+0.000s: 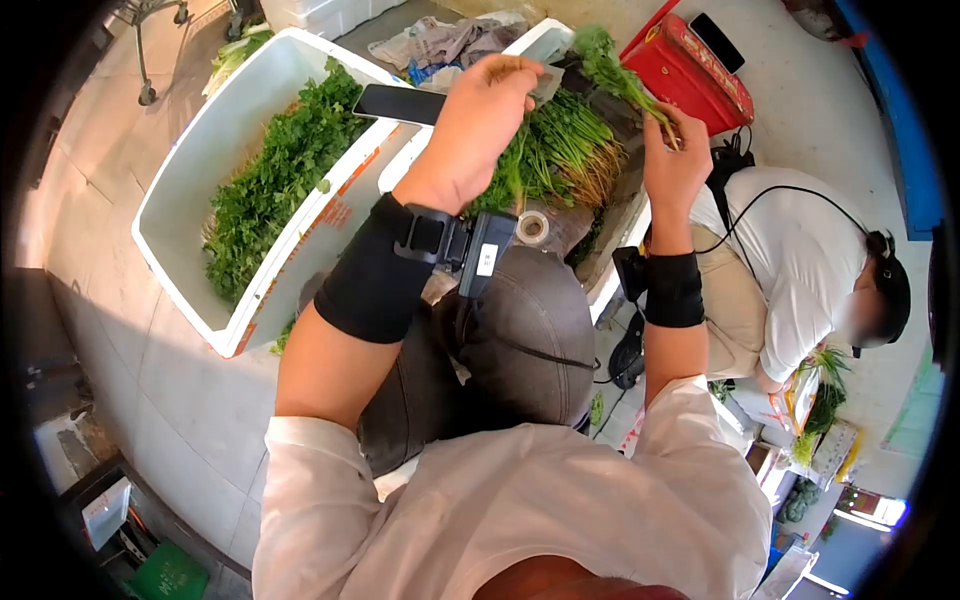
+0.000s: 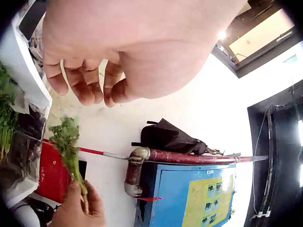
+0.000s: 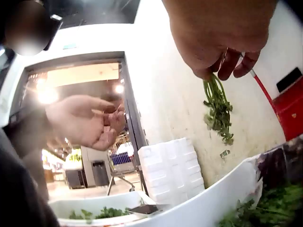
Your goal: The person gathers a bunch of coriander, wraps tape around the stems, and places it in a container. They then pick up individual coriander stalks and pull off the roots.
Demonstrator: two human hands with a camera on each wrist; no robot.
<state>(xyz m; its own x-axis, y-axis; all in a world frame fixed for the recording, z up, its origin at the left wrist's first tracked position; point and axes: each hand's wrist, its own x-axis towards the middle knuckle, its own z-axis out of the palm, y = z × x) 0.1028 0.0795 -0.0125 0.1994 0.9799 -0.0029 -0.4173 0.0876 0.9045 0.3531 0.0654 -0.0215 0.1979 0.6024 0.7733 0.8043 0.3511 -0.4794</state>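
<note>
My right hand [image 1: 675, 165] pinches a small bunch of coriander [image 1: 610, 70] by its stems, leaves pointing away from me. The right wrist view shows the same leaves hanging below the fingers. My left hand [image 1: 485, 120] hovers above the nearer box, its fingers loosely curled, with nothing visible between them in the left wrist view [image 2: 85, 82]. Below it, a blurred yellowish-green stem [image 1: 519, 185] shows in front of the pile. More coriander [image 1: 570, 150], with brownish roots, lies in the white foam box [image 1: 632, 222] between my hands.
At left stands a second foam box [image 1: 170, 205] holding leafy coriander [image 1: 285, 180]. A black phone-like slab [image 1: 400, 104] lies across its edge. A tape roll [image 1: 533, 228] sits near my knees. Beyond my right hand is a red container [image 1: 690, 75]; another person [image 1: 800, 260] crouches at right.
</note>
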